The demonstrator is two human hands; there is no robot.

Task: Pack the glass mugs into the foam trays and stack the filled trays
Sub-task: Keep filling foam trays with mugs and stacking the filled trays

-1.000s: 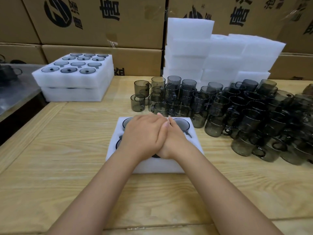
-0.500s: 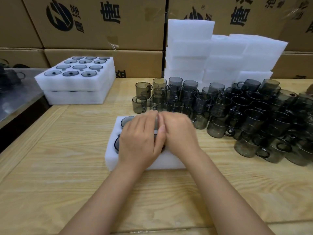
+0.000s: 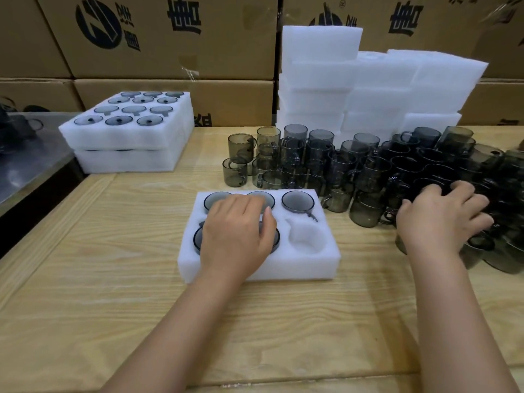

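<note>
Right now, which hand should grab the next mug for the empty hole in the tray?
The right hand. It rests on the loose mugs, and the empty pocket is on the right side of the foam tray, nearest it. The left hand lies over mugs packed in the tray.

Bright even overhead light, soft faint shadows, wide-angle bowing at edges (cartons curve), slight motion blur, mild softness
</note>
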